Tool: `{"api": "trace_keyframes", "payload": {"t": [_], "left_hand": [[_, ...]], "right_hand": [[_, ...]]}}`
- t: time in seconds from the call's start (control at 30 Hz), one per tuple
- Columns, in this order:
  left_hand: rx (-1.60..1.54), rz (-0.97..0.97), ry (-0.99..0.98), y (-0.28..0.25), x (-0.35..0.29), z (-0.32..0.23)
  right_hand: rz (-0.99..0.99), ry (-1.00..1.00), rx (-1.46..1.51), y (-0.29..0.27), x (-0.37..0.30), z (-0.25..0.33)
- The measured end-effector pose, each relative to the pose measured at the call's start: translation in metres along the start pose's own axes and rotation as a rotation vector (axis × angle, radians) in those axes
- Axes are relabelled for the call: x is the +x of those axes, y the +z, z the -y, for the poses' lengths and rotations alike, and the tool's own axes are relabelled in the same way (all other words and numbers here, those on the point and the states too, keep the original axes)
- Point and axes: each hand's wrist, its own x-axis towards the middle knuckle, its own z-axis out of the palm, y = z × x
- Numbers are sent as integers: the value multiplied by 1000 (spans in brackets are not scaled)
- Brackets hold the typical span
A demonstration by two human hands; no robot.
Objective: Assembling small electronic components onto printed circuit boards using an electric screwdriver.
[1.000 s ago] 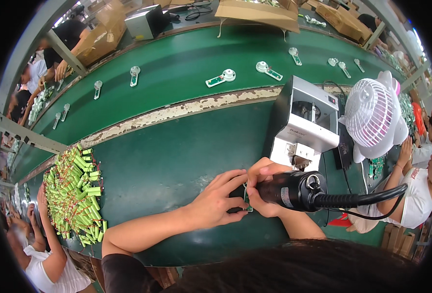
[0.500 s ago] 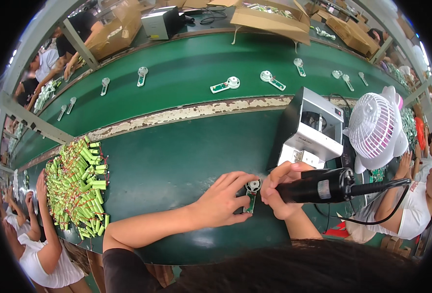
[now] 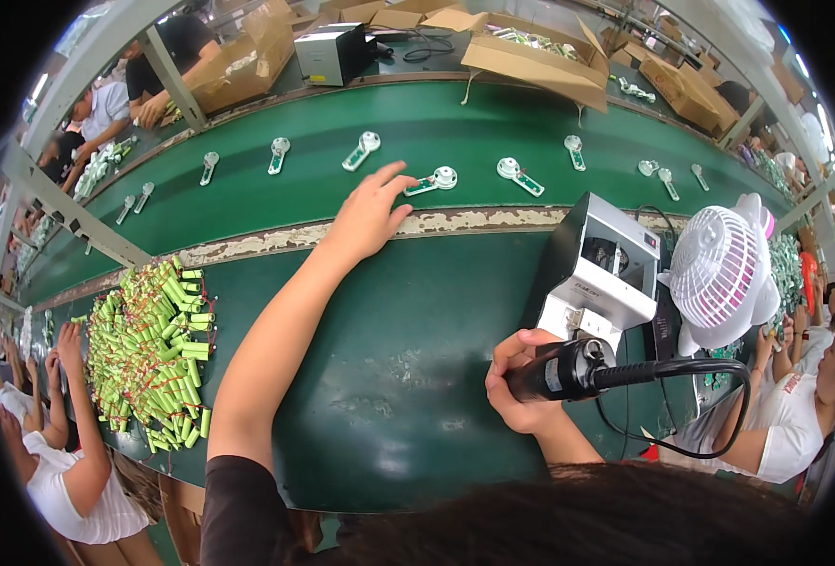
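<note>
My left hand (image 3: 372,212) reaches over the near edge of the green belt, fingers spread and holding nothing. Its fingertips overlap the end of a white paddle-shaped housing with a green circuit board (image 3: 444,177); contact cannot be made out. Just beyond the hand lies another such housing (image 3: 362,150). My right hand (image 3: 521,385) is wrapped around a thick black corded tool, which looks like an electric screwdriver (image 3: 559,370), above the bench at the right. The tool's tip is hidden.
Green cells with red wires (image 3: 153,354) are heaped on the left of the bench (image 3: 389,321). A silver-grey machine (image 3: 606,274) and a white fan (image 3: 714,274) stand at the right. More housings lie along the belt (image 3: 248,203). Co-workers sit on both sides.
My left hand has gone from the bench to the belt. The housing it held has left the bench, and one more lies on the belt. My right hand has drawn slightly back with the tool.
</note>
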Motion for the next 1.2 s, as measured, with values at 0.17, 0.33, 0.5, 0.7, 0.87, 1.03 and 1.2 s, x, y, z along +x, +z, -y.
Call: {"api": "trace_keyframes", "payload": {"t": [0.17, 0.33, 0.5, 0.7, 0.87, 1.03, 1.2], "left_hand": [[-116, 70, 7, 27, 26, 17], [42, 31, 263, 23, 19, 19], [30, 32, 407, 9, -14, -41], [-145, 307, 553, -1, -114, -133], [-409, 174, 499, -6, -122, -151], [-345, 305, 417, -11, -115, -143], [-437, 357, 470, -1, -121, -140]], "right_hand": [[-190, -151, 55, -12, 1, 12], [-426, -422, -25, -34, 23, 59], [-476, -544, -202, -59, 33, 65], [-444, -227, -292, -51, 45, 57], [-319, -160, -11, -42, 27, 58], [-237, -159, 87, -25, 18, 32], [-160, -179, -22, -15, 14, 20]]}}
